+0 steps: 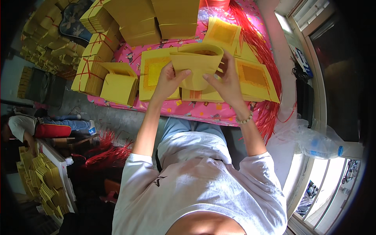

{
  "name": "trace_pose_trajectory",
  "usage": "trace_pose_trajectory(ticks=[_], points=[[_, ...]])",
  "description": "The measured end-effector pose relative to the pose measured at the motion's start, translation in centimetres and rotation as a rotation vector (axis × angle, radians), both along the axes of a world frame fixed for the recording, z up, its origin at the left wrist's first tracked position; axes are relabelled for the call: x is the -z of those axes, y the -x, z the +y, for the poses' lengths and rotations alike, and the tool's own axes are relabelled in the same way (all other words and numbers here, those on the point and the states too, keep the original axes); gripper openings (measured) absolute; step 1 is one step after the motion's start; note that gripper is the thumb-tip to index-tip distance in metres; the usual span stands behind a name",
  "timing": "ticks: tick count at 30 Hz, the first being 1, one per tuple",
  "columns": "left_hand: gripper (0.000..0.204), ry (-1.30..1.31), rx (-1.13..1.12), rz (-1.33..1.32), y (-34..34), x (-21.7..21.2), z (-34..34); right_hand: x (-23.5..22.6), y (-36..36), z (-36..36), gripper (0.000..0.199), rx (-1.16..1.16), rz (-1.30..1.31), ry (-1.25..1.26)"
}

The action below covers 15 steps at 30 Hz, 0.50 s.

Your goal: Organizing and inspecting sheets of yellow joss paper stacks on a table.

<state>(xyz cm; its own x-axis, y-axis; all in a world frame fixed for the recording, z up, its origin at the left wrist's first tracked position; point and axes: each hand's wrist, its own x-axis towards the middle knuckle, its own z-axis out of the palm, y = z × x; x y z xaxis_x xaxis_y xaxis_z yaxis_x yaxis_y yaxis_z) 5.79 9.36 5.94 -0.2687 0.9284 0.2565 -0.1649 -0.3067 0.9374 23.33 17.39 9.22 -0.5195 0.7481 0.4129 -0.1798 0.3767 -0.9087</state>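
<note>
Between my two hands a small stack of yellow paper sheets [196,62] is bent into a curve above the table. My left hand [170,79] grips its left edge, thumb on the front. My right hand [226,80], with a beaded bracelet on the wrist, pinches the curled right side, thumb in front and fingers behind. Under and beside it lie stacks of yellow paper with printed orange squares, one at the left [152,72] and one at the right [254,78]. A folded yellow stack [119,88] stands farther left.
Yellow bundles tied with red string [88,74] line the left of the pink patterned table cover [196,111]. Tall yellow stacks [176,19] stand at the back. Red plastic strands [268,74] hang along the right edge, near a plastic bottle [323,149]. Another person [27,127] works at lower left.
</note>
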Motion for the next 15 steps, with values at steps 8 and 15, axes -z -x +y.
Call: trace_pose_trajectory(ticks=[8, 15], points=[[0.037, 0.002, -0.059, 0.076, -1.4, 3.9, 0.7, 5.2, 0.7, 0.3, 0.047, -0.039, -0.06, -0.041], [0.039, -0.056, -0.178, 0.151, -2.4, 3.9, 0.9, 5.3, 0.4, 0.4, 0.043, -0.102, -0.057, 0.011]])
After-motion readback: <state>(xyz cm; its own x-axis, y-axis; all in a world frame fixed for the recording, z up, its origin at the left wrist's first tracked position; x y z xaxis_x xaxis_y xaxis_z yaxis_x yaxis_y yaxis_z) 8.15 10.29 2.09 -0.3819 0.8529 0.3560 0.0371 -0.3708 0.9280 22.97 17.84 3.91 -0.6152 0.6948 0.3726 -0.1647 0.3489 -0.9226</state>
